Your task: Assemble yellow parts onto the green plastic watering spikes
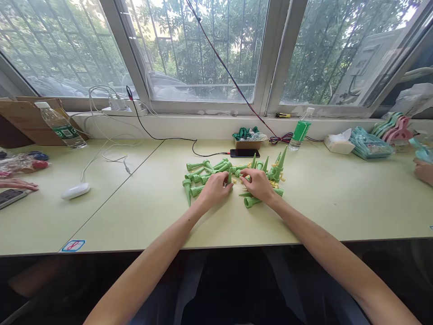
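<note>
My left hand (215, 188) is closed around a green plastic spike (230, 175) whose pointed tip stands up past the fingers. My right hand (256, 182) is just to the right, its thumb and fingertips pinched together over the small parts; what they grip is too small to make out. Left of my hands lies a heap of green cone-shaped spikes (198, 174) with ribbed collars. Beyond my right hand, several spikes (280, 166) stand upright among small yellow pieces (274, 184). Another green spike (251, 201) lies below my right wrist.
Behind the parts are a black phone (245, 153) on a cable and a small cardboard box (248, 143). A water bottle (299, 130) and tissue pack (339, 141) stand right. A white mouse (76, 191) lies left. Other people's hands show at both edges.
</note>
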Demonstrator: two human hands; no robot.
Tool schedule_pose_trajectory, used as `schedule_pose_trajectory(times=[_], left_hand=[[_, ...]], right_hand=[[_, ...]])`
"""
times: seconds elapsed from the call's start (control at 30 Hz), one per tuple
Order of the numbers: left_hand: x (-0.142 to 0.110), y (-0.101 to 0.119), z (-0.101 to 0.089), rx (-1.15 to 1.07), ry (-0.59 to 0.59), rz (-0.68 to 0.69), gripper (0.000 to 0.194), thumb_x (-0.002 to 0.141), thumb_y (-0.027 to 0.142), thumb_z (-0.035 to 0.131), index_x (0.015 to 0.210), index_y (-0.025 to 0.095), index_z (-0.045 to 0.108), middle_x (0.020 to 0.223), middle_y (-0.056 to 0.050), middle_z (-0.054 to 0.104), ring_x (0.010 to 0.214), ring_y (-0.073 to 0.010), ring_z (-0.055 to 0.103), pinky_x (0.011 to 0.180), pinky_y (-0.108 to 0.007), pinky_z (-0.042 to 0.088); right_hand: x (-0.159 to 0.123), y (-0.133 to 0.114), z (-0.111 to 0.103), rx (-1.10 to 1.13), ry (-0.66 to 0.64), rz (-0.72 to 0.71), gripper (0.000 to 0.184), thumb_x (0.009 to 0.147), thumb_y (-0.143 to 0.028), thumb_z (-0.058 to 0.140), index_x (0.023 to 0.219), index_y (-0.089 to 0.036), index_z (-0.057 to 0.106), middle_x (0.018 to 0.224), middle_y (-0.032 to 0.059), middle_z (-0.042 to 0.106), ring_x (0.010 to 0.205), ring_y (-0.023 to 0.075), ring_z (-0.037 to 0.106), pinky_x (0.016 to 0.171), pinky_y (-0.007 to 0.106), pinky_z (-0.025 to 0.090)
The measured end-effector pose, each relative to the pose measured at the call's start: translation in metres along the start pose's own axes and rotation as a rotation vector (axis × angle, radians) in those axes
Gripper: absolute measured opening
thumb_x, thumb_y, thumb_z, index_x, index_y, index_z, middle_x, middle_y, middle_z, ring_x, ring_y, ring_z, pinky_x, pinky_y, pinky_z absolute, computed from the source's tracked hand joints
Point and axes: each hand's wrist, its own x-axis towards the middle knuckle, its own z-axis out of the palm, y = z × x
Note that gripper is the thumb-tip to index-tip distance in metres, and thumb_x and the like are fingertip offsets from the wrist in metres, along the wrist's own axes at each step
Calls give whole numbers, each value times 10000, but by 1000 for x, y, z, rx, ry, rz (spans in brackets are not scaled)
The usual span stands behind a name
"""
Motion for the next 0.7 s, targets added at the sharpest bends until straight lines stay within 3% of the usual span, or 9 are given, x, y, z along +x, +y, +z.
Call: schedule_pose_trajectory(times=[0.53, 0.7], left_hand=[[0, 4, -2, -10, 29, -14, 237, 850, 308, 592, 707, 199, 437, 744, -14, 598, 667, -158, 513, 621, -294, 360], [-1, 3, -1, -3, 28, -18, 229, 858, 313, 588, 713, 200, 452, 738, -12, 597, 660, -158, 513, 615, -295, 365]], right_hand=[[1, 2, 1, -161, -218, 57, 208, 892, -197, 621, 1078, -187, 713, 1041, 84, 675, 885, 193, 627, 797, 278, 442], [1, 1, 0, -193, -250, 64, 218, 904, -174, 578, 1071, -189, 716, 1035, 81, 672, 864, 188, 624, 778, 270, 436]])
